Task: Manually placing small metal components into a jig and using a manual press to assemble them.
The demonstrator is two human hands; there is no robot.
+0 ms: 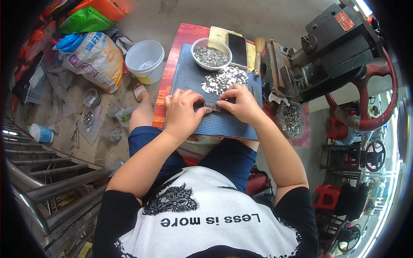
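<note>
On a blue ribbed mat (pixel 183 73) lies a small grey metal strip (pixel 212 106), seemingly made up of several short pieces. My left hand (pixel 185 111) pinches its left end between thumb and forefinger. From the other side my right hand (pixel 241 104) closes thumb and fingers on the right end. Just beyond my fingers spreads a loose pile of small white and silvery metal pieces (pixel 226 80). Behind that pile stands a clear round bowl (pixel 211 54) full of slim grey metal parts. The strip's ends are hidden by my fingertips.
A phone (pixel 237 49) lies on a yellow cloth beside a straw brush (pixel 259 56). Close on the right stand a heavy machine press (pixel 327 56) with a red handwheel and a tub of metal parts (pixel 291 120). A white bucket (pixel 145 62) is left of the red wooden board.
</note>
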